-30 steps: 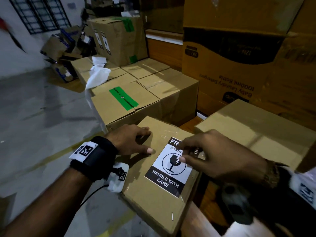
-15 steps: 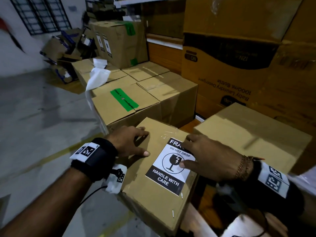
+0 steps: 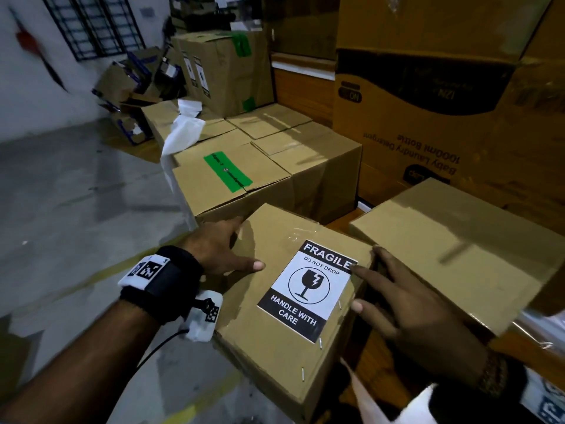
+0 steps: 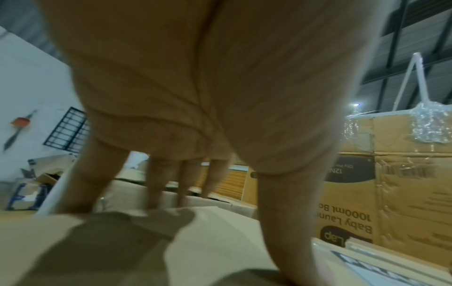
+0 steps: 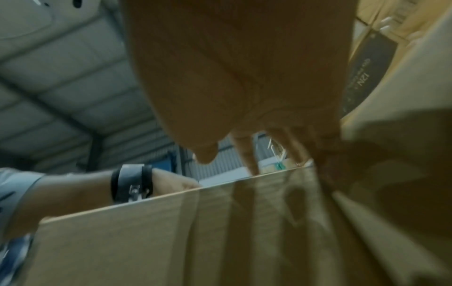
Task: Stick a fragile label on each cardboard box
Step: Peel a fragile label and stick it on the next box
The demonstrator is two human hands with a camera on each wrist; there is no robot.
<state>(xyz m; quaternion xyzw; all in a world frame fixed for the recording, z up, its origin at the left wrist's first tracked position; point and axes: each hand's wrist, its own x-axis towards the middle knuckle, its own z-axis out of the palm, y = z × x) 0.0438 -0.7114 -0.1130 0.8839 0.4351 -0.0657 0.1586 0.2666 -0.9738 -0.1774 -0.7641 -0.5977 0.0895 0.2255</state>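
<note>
Both my hands, left hand (image 3: 218, 252) and right hand (image 3: 406, 307), lie flat-fingered, gripping nothing, on the cardboard box (image 3: 269, 341), so the fragile label (image 3: 307, 290) corner by the edge might lift if I skimp on pressing.

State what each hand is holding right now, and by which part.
Neither hand grips anything. The left hand rests flat on the brown cardboard box top's left edge; the right hand lies open against its right edge, beside the black-and-white fragile label.

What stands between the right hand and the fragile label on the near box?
Nothing visible. The right hand lies at the right edge of the cardboard box, one of its fingers reaching the fragile label. The left hand rests left of it.
</note>
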